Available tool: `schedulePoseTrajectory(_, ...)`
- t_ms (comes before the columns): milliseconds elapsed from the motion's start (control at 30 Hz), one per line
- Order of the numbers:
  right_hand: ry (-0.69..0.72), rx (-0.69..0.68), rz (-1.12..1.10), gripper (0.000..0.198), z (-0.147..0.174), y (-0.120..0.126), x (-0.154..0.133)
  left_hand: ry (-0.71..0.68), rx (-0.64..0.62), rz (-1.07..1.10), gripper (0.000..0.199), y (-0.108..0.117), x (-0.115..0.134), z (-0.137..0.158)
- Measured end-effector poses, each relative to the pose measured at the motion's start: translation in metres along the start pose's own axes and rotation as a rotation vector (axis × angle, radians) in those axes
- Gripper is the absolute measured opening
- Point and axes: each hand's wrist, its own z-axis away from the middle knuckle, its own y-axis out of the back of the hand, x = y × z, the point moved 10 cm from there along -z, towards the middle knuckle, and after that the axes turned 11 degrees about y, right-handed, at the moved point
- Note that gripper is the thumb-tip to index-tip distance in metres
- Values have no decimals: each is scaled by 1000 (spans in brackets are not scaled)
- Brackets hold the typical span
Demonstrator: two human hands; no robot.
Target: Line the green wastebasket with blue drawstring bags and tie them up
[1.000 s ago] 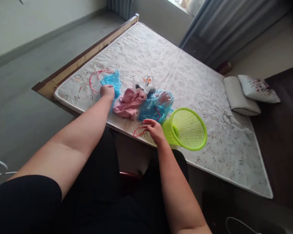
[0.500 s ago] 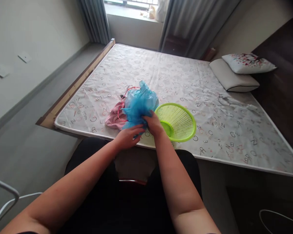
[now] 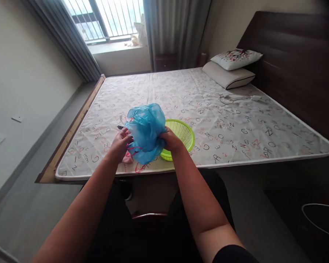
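A crumpled blue plastic bag [image 3: 146,129] with a thin red drawstring hangs between my two hands, above the near edge of the mattress. My left hand [image 3: 120,144] pinches its left side by the red string. On the opposite side, my right hand [image 3: 170,140] grips the bag with the fingers partly hidden behind the plastic. Just beyond my right hand stands a lime-green mesh basket [image 3: 190,137], partly covered by the bag and hand. Pink cloth [image 3: 128,158] lies on the mattress below the bag, mostly hidden.
The letter-printed mattress [image 3: 222,124] spans the bed, with a wooden frame rail [image 3: 79,118] along its left. Two pillows [image 3: 237,59] lie by the dark headboard [image 3: 293,54]. A white cable [image 3: 233,98] rests on the mattress. Grey curtains [image 3: 178,33] flank the window.
My left hand has moved from below the blue bag to its left side. The bag is turned and spread fuller, now covering more of the pink cloth. My view has tilted up and turned right.
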Motion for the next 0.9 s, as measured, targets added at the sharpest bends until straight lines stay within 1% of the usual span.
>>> schedulePoseTrajectory(33,22,-9,55,36,0,9,-12,16,-28,6,56,-8,8,1)
schedulePoseTrajectory(100,88,-9,207,35,1,31,-41,20,-44,-5,48,-20,27,5)
schedulePoseTrajectory(133,122,10,291,36,2,43,-56,5,-42,-20,44,-25,39,8)
schedulePoseTrajectory(167,148,57,377,39,5,56,-70,-16,-47,-37,40,-31,52,12)
schedulePoseTrajectory(200,158,139,470,45,8,72,-84,-41,-54,-49,37,-38,65,16)
schedulePoseTrajectory(233,154,250,578,54,14,87,-97,-68,-57,-56,35,-45,77,20)
schedulePoseTrajectory(267,147,374,699,65,22,99,-112,-97,-55,-66,33,-51,89,25)
schedulePoseTrajectory(300,154,497,826,76,32,107,-128,-127,-46,-85,32,-58,100,29)
schedulePoseTrajectory(333,184,598,947,82,42,107,-147,-155,-32,-108,31,-64,110,33)
schedulePoseTrajectory(367,239,657,1043,81,50,100,-165,-187,-16,-137,31,-71,119,38)
schedulePoseTrajectory(400,308,664,1099,71,55,87,-180,-228,-4,-175,31,-79,127,43)
schedulePoseTrajectory(433,372,621,1099,54,57,70,-190,-283,2,-230,31,-88,136,50)
schedulePoseTrajectory(467,406,541,1044,37,56,53,-195,-350,0,-302,31,-98,145,58)
schedulePoseTrajectory(500,401,436,935,30,53,37,-193,-423,-4,-386,32,-110,152,67)
schedulePoseTrajectory(567,303,223,625,40,44,8,-175,-547,-26,-575,33,-134,162,86)
schedulePoseTrajectory(633,166,84,343,48,40,-13,-151,-619,-62,-741,31,-155,163,105)
schedulePoseTrajectory(700,90,37,155,51,39,-21,-135,-687,-103,-850,25,-170,161,122)
schedulePoseTrajectory(767,109,50,37,47,38,-16,-135,-777,-151,-886,22,-177,157,138)
schedulePoseTrajectory(800,145,69,-5,43,37,-11,-139,-814,-150,-867,21,-176,154,143)
schedulePoseTrajectory(833,184,93,-35,39,37,-5,-144,-833,-120,-832,21,-171,152,144)
schedulePoseTrajectory(900,235,139,-66,32,38,7,-155,-806,3,-736,21,-154,143,137)
